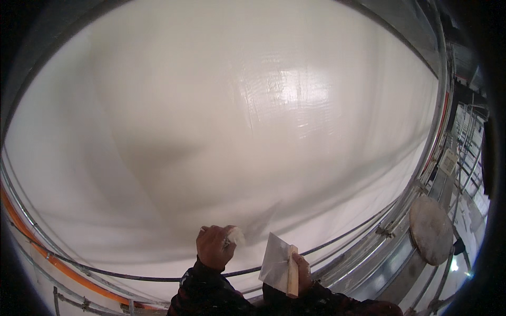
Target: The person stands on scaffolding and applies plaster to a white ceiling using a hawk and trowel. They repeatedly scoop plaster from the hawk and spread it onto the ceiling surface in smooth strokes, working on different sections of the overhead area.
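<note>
My left hand (215,247) is closed in front of the lower part of a large white wall (200,116). A whitish lump (235,236) sticks out of its fist on the right side; whether it is a rag or plaster I cannot tell. To the right of it, my right hand (304,271) grips a wide putty knife (275,263) by its pale wooden handle. The blade is flat, greyish and tilted up to the left, apart from the left hand. Wet, shiny streaks mark the wall at upper centre.
A dark rail (153,277) crosses low before the wall, with an orange bar (68,270) at the left. On the right, metal decking (387,266) carries a round, stained board or lid (431,230). Scaffold tubes stand beyond it.
</note>
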Action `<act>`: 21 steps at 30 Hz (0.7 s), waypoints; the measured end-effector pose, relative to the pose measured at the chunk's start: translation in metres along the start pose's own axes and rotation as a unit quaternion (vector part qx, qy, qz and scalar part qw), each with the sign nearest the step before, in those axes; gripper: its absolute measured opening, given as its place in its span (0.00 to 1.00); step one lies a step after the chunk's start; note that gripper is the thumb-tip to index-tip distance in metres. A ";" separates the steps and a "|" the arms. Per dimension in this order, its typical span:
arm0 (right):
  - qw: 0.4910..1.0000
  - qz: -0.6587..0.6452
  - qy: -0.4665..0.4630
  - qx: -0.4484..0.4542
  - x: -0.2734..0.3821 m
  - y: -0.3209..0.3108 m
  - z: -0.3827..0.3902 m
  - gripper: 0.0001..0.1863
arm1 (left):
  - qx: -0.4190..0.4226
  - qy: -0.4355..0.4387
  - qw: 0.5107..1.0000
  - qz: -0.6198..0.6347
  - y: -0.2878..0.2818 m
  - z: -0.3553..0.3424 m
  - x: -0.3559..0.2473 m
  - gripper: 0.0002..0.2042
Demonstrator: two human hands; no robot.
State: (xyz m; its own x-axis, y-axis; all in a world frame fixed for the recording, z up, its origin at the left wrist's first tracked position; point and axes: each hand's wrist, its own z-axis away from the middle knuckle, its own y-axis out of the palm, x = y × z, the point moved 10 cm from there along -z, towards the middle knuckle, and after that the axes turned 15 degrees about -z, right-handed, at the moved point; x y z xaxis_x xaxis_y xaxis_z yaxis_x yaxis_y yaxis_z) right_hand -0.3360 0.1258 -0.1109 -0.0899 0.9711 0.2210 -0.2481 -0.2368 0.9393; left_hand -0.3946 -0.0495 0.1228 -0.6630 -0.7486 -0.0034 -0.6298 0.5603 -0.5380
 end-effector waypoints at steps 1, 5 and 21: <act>1.000 0.017 -0.024 0.009 0.009 0.006 -0.004 0.37 | -0.017 0.027 0.999 0.000 0.002 -0.001 -0.005 0.15; 0.999 0.018 -0.016 0.038 0.031 0.056 0.005 0.34 | -0.011 0.114 0.993 -0.008 0.007 -0.009 -0.025 0.15; -0.098 0.600 -0.785 0.120 0.146 0.588 0.054 0.28 | 0.272 0.010 0.954 -0.128 0.046 0.024 0.061 0.11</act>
State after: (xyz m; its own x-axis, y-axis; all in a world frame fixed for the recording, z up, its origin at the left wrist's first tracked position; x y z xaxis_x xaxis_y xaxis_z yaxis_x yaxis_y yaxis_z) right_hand -0.4427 0.1301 0.4878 0.1512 -0.8523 -0.5008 -0.9872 -0.1561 -0.0323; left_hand -0.4540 -0.0780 0.0778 -0.5264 -0.8265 0.1994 -0.4726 0.0895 -0.8767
